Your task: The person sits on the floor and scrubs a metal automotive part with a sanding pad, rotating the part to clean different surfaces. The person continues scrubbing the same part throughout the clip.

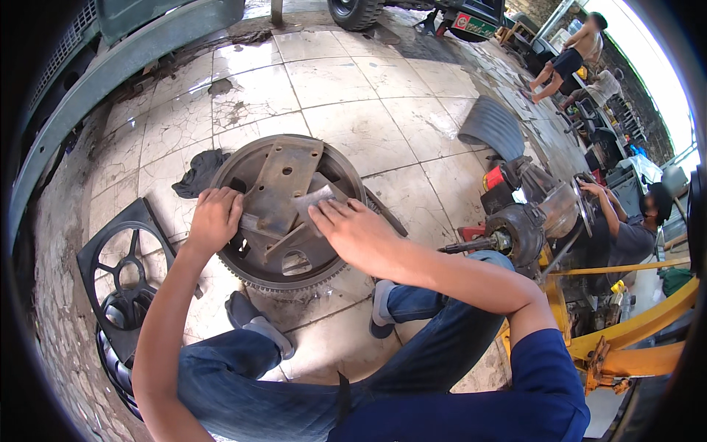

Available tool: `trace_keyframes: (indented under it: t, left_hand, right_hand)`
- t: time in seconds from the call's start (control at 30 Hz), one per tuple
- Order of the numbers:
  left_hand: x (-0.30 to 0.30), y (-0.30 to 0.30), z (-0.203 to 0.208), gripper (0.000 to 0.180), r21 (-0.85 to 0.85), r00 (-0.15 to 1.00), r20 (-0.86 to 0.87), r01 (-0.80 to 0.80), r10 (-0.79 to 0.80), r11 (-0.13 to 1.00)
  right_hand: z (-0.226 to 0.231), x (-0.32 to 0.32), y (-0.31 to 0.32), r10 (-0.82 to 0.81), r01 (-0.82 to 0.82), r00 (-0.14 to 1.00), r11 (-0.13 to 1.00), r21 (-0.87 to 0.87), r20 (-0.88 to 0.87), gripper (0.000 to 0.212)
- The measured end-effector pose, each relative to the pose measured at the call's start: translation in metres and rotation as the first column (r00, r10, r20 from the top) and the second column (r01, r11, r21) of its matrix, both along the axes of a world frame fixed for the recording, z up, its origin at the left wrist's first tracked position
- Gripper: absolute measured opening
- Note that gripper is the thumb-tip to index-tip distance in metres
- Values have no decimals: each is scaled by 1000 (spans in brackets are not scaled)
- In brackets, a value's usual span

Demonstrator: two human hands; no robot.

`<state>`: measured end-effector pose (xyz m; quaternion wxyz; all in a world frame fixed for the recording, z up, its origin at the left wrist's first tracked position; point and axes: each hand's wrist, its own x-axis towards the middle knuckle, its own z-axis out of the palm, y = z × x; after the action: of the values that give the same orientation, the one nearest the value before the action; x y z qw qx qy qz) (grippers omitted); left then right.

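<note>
In front of me a large rusty flywheel (346, 163) with a toothed outer ring lies flat on the floor. On it rests a brown steel plate (283, 184) with several holes. My left hand (214, 219) is closed over the flywheel's left side, fingers bent and close together; their tips are partly hidden. My right hand (352, 230) presses a folded grey sheet (315, 197), like sandpaper, against metal at the plate's right edge. The sheet sticks out past the fingertips. A narrow metal strip (286, 243) lies across the flywheel below the plate.
A black cloth (200, 173) lies left of the flywheel, and a black fan shroud (140, 221) stands nearer me. To the right are an axle housing (526, 225), a curved ribbed sheet (492, 129) and a yellow frame (633, 324). A co-worker (633, 228) handles the axle's far end.
</note>
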<state>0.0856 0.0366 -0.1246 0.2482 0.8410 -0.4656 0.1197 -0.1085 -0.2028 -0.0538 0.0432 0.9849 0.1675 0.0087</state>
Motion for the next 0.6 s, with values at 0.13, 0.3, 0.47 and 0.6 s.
trace_keyframes:
  t: [0.13,0.3,0.47,0.6]
  left_hand:
    - [1,0,-1,20,-17,1000,22,9,-8,1000]
    - [0,2,-4,20,-19,1000,2,5,-5,1000]
    - [1,0,0,20,-11,1000,9,-1,1,1000]
    - [0,3,-3,19,-24,1000,14,6,-5,1000]
  right_hand:
    - [-4,3,-4,62,-66,996,997,49,66,52]
    - [1,-3,7,73,-67,995,994,-84,72,52]
    - [-6,7,1,23,-21,999,999,-49,39,54]
    - [3,-3,7,46,-42,998,995,-86,42,54]
